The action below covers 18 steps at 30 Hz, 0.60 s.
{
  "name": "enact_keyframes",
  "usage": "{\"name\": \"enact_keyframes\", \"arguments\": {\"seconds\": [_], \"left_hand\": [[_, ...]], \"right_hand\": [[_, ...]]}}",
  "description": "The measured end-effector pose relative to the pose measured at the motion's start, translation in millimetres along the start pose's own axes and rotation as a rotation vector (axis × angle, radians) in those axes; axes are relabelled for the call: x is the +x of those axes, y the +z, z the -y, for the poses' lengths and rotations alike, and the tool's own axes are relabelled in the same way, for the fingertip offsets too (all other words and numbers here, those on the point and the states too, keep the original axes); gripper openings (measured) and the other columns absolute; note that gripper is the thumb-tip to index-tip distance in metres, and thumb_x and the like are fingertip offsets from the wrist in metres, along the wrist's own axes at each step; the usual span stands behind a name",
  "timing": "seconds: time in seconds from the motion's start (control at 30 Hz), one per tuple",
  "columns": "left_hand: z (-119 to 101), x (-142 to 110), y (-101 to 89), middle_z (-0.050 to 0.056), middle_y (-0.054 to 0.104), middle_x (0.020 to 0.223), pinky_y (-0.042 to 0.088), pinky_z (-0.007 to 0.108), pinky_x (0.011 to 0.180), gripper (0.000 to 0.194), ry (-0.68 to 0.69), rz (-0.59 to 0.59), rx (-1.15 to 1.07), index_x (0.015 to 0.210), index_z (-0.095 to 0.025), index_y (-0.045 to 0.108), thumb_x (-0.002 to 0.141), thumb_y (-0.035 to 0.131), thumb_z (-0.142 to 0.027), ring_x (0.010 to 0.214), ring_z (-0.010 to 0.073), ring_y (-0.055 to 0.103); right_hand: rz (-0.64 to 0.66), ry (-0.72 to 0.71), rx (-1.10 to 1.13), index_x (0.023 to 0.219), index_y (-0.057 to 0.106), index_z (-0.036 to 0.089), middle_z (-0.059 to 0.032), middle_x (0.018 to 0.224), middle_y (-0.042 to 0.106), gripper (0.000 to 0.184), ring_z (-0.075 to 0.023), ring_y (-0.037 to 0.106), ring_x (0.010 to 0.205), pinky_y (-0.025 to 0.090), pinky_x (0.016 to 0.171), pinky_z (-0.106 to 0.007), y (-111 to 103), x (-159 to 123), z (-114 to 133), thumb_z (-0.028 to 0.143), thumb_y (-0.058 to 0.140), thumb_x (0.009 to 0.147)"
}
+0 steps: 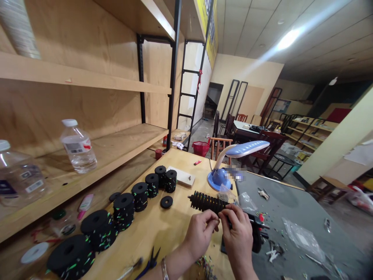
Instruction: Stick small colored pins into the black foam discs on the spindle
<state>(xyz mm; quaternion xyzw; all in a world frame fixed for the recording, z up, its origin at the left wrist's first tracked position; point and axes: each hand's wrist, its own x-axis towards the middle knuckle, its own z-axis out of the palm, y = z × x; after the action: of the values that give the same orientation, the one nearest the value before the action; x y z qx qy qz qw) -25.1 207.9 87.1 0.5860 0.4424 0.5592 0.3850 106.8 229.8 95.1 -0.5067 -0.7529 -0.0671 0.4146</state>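
Observation:
A black ribbed spindle [207,202], like a row of thin foam discs with small coloured specks, points left from a dark clamp-like holder [257,237]. My left hand [201,230] is pinched closed just below the spindle; whatever lies between its fingertips is too small to make out. Fingers of my right hand [237,229] are closed over the spindle's right part, hiding it. Both hands' fingertips nearly meet. Below them lies a scatter of tiny coloured bits [206,267]. Dark-handled pliers [152,259] lie left of my left wrist.
Stacks of black foam rings [96,229] line the table's left side, with a single ring [166,202] nearer me. A blue desk lamp [218,178] stands behind the spindle. Plastic bags [303,238] lie on the grey mat [279,198]. Water bottles [78,147] sit on the wooden shelf [122,149].

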Motion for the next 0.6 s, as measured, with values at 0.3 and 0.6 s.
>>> {"name": "enact_keyframes", "arguments": {"seconds": [0.3,0.6], "left_hand": [[0,-2,12.3,0.001,0.061,0.062,0.041,0.02,0.054,0.018,0.005,-0.02,-0.01,0.075,-0.016,0.063,0.086,0.05,-0.023,0.058,0.0131,0.055],[11,-4,20.2,0.002,0.062,0.061,0.037,0.02,0.052,0.021,0.044,-0.091,0.215,0.072,-0.018,0.061,0.086,0.046,-0.017,0.055,0.0137,0.056]], "right_hand": [[-0.014,0.036,0.273,0.089,0.063,0.022,-0.0093,0.096,0.068,0.019,-0.0255,0.06,0.094,0.048,0.083,-0.039,-3,1,-17,0.033,0.048,0.091],[-0.006,0.015,0.258,0.088,0.061,0.023,-0.0088,0.097,0.067,0.012,-0.0262,0.06,0.096,0.048,0.084,-0.04,-6,0,-14,0.03,0.052,0.089]]}}
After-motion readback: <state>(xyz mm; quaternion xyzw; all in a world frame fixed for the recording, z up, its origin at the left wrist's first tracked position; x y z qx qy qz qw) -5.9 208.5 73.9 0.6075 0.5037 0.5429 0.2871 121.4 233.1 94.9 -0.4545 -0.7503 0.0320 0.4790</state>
